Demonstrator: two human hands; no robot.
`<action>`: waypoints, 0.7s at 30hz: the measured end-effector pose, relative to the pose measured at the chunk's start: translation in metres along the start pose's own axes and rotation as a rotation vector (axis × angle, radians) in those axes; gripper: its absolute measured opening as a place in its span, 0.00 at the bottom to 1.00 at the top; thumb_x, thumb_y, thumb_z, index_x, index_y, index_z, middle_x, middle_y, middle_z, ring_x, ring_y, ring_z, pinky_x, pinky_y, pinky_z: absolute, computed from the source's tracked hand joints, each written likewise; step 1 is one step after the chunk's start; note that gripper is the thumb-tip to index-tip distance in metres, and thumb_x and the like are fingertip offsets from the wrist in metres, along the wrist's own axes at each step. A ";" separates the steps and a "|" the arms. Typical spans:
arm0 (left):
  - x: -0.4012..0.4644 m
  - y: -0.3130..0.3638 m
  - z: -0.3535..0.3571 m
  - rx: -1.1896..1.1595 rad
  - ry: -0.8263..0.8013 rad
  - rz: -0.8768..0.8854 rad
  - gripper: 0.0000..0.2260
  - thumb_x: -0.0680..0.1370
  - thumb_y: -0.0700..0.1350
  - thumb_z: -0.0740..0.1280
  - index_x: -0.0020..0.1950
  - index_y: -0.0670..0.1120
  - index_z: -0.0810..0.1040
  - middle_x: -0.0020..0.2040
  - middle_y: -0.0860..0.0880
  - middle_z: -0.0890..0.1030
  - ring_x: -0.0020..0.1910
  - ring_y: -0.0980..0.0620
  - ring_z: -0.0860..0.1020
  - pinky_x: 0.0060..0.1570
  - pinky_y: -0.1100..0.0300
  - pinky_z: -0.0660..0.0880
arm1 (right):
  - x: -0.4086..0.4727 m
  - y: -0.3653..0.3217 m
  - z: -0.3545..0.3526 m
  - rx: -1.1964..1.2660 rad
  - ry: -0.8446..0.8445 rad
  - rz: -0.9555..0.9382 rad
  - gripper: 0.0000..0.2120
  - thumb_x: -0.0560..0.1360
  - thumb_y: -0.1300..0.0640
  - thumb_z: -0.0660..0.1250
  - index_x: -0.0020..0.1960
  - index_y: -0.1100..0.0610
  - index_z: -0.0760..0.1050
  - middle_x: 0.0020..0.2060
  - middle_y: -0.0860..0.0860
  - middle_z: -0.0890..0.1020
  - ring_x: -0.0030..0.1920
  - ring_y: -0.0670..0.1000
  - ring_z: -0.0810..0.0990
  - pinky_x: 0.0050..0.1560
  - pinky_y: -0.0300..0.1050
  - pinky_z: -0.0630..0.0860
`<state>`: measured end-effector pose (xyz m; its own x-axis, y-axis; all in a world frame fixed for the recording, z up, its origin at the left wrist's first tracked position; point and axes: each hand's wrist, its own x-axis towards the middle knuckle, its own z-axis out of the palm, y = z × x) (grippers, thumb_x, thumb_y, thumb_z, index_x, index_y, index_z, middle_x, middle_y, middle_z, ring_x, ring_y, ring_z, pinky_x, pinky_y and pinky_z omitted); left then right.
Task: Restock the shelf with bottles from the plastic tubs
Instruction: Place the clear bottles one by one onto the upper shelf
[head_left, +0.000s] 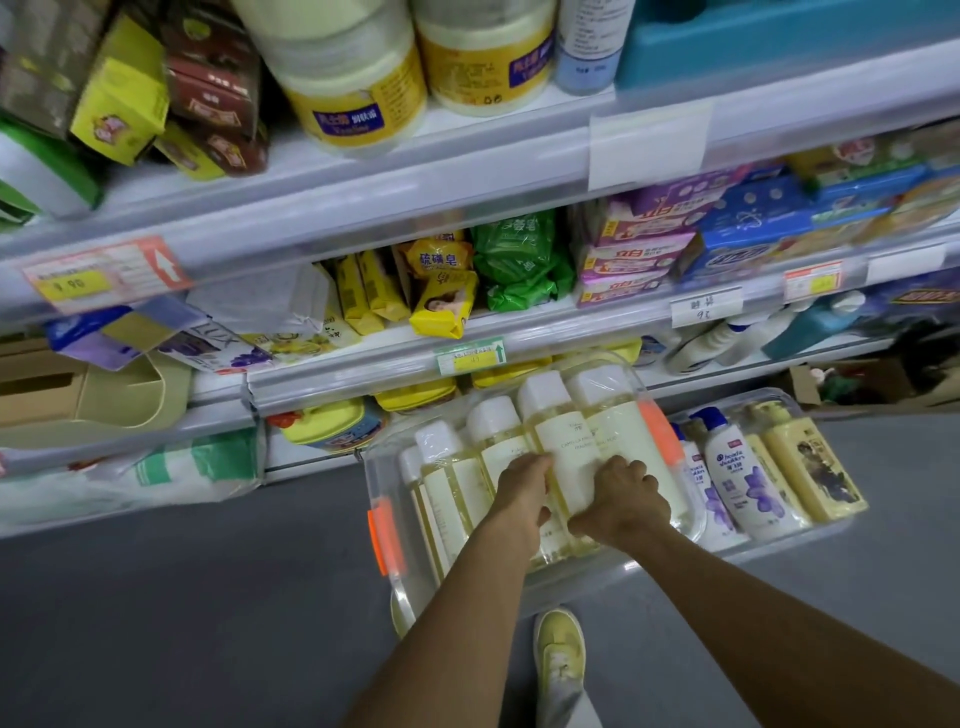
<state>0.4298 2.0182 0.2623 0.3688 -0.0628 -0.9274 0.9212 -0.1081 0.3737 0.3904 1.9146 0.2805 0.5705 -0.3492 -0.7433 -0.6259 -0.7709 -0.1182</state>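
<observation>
Below, both hands' fingers (535, 464) on bottle (563, 447), tub (387, 525)

Shop: stocked shelves (467, 171) (price tags (106, 273)).

Clear plastic tub (382, 470) with orange latches (385, 540), filled with pale yellow bottles (563, 457) capped in white. Second clear tub (810, 415) beside it, holding a white bottle (743, 478) with a dark blue cap and purple flower print, plus yellow bottles (810, 467) with a dark picture on the label. White shelf (467, 171) edges with red-and-yellow price tags (104, 275). Bright yellow soap packets (441, 306), green wrapped packs (519, 260), purple boxes (639, 249) and blue boxes (758, 218). Cream jars (353, 78) banded in yellow and blue. Grey floor (182, 623). Pale yellow shoe (560, 649).
</observation>
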 end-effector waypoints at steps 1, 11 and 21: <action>0.001 0.000 0.002 0.012 0.001 0.001 0.12 0.80 0.51 0.63 0.62 0.50 0.77 0.61 0.48 0.80 0.60 0.48 0.76 0.54 0.54 0.74 | 0.001 0.000 -0.002 -0.008 -0.012 -0.006 0.36 0.65 0.49 0.75 0.65 0.62 0.62 0.59 0.57 0.69 0.60 0.58 0.70 0.47 0.45 0.69; 0.033 0.038 0.002 0.382 0.152 0.503 0.29 0.79 0.44 0.65 0.79 0.50 0.59 0.76 0.48 0.63 0.70 0.45 0.70 0.66 0.50 0.72 | -0.010 0.005 0.018 0.041 0.105 -0.016 0.37 0.70 0.43 0.72 0.68 0.57 0.58 0.59 0.55 0.65 0.58 0.61 0.72 0.48 0.49 0.70; 0.056 0.068 0.014 0.831 0.102 0.457 0.37 0.72 0.58 0.73 0.75 0.54 0.59 0.71 0.43 0.66 0.70 0.42 0.67 0.65 0.47 0.70 | -0.018 0.014 0.048 0.203 0.225 -0.023 0.43 0.67 0.47 0.76 0.70 0.53 0.50 0.59 0.53 0.60 0.52 0.61 0.75 0.45 0.50 0.74</action>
<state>0.5112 1.9940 0.2358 0.7164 -0.1913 -0.6709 0.3172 -0.7673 0.5574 0.3459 1.9358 0.2603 0.6751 -0.4598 -0.5769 -0.6921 -0.6655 -0.2796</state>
